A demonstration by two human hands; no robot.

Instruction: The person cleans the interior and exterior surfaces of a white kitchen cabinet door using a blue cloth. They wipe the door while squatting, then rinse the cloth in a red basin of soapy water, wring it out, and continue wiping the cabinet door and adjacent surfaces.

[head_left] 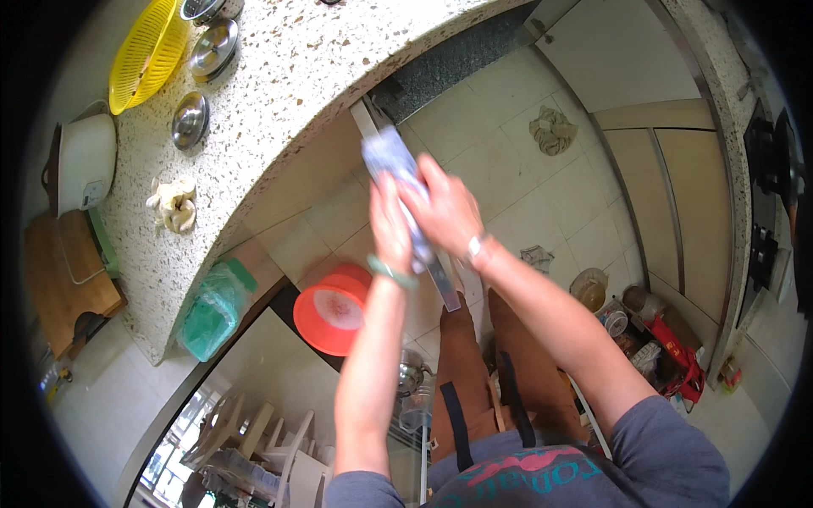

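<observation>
A blue-and-white cloth [388, 154], smeared by motion, lies over the middle of a long, flat, silvery strip [444, 286]. The strip runs from the counter's edge toward my knees, and its kind is unclear. My left hand [389, 222], below a green bangle, presses on the cloth with its fingers close together. From the other side my right hand [442, 210], with a band at the wrist, closes on the same cloth. Both palms nearly meet there; the fingertips are partly hidden and blurred.
A speckled counter [279, 76] curves along the left, bearing a yellow basket [149, 59], metal lids [190, 120] and a pale crumpled cloth [174, 205]. Beneath are a green bin [212, 317] and red bucket [329, 339]. A rag [552, 130] lies on the tiles; red bag [682, 360] at right.
</observation>
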